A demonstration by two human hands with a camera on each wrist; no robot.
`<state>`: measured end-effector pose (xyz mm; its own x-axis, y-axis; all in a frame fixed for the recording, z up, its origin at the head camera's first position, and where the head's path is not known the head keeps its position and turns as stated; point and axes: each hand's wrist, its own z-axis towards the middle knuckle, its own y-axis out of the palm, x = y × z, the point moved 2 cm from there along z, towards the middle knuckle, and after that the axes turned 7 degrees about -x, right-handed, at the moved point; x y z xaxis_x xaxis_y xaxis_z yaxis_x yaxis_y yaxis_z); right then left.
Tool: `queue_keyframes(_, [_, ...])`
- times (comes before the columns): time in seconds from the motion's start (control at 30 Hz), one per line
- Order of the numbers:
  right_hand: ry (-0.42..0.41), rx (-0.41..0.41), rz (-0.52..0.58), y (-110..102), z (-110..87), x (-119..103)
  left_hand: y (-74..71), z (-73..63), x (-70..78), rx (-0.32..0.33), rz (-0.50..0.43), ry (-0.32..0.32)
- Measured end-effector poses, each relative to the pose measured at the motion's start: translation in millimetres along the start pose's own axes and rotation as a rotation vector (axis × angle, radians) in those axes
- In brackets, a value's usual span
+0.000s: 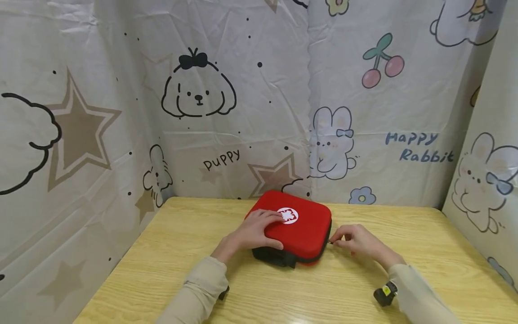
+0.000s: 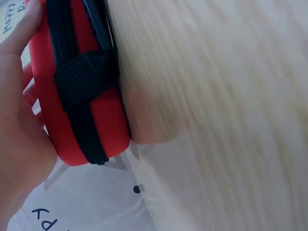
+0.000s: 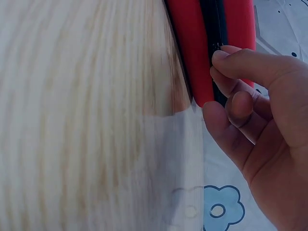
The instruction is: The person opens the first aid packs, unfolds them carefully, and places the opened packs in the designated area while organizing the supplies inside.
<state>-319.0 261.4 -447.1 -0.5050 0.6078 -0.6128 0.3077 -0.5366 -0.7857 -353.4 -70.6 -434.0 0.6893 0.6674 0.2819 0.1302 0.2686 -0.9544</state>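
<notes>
A red hard-shell first-aid case (image 1: 301, 238) with a white round emblem lies flat on the wooden table. Its black handle (image 1: 275, 257) faces the person, and a black zipper band (image 3: 214, 24) runs around its side. My left hand (image 1: 259, 229) rests on the lid's left part, fingers reaching toward the emblem and thumb along the near edge. At the case's right side, my right hand (image 1: 356, 240) pinches the small zipper pull (image 3: 217, 47) between thumb and index finger. The other right-hand fingers are curled loosely near the case's corner.
The light wooden table (image 1: 170, 270) reaches back to a printed curtain (image 1: 243, 135) right behind the case. More curtain hangs at the left and right. A small black and yellow device (image 1: 385, 293) is strapped at the right wrist.
</notes>
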Motion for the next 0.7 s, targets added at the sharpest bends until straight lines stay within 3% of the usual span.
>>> queue_keyframes(0.7, [-0.018, -0.064, 0.023, 6.5, -1.7, -13.9, 10.4, 11.9, 21.6, 0.032, 0.070, -0.203])
